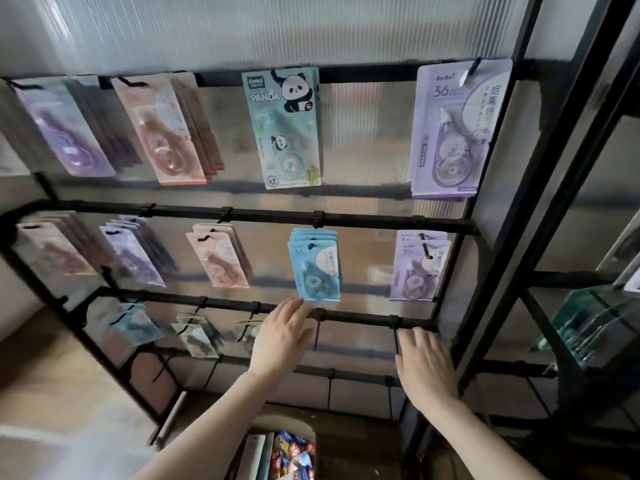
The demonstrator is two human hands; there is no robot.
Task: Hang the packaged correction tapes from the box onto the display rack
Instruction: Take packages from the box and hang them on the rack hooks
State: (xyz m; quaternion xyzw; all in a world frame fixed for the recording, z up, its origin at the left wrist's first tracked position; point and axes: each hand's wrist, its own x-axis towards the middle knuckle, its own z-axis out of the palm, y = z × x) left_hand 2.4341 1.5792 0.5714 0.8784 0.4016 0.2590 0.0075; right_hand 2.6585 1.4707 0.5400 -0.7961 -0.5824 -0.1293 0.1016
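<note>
Both bare forearms reach up and forward from the bottom edge. The left hand [282, 336] is raised with the back facing the camera, fingers straight and close together (nothing in its grip). The right hand [426, 367] sits lower, fingers extended and slightly spread, holding nothing.

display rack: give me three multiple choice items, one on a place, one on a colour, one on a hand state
1. Where does the panda pack hang?
A. top bar
B. bottom bar
C. in the box

2. What colour are the packs just above the left hand?
A. red
B. blue
C. black

3. What does the right hand hold?
A. a pack
B. the box
C. nothing

Answers: 1 A, it hangs from the rack's top bar; 2 B, the stack is light blue; 3 C, its fingers are straight and empty, while the box sits below.
</note>
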